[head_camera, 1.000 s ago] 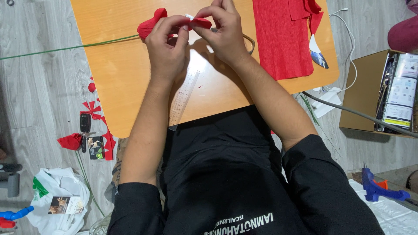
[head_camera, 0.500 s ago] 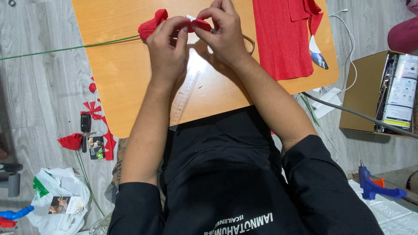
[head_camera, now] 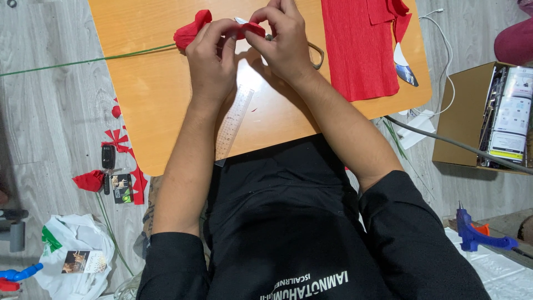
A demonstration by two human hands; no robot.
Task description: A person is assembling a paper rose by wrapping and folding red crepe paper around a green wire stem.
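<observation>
Over a low orange table point(head_camera: 144, 83), my left hand point(head_camera: 214, 55) and my right hand point(head_camera: 283, 39) both pinch a small red crepe-paper piece point(head_camera: 252, 28). It joins a red paper flower point(head_camera: 189, 30) whose thin green stem point(head_camera: 83, 60) runs off to the left across the floor. A clear plastic ruler point(head_camera: 233, 122) lies on the table under my left wrist. Scissors with tan handles point(head_camera: 317, 53) sit partly hidden behind my right hand.
A sheet of red crepe paper point(head_camera: 361, 44) covers the table's right part. Red paper scraps point(head_camera: 119, 139), a car key point(head_camera: 107, 161) and a white plastic bag point(head_camera: 66, 255) lie on the floor at left. A cardboard box point(head_camera: 477, 116) and a blue glue gun point(head_camera: 477, 236) are at right.
My hands have shifted only slightly on the red paper piece; nothing else has moved.
</observation>
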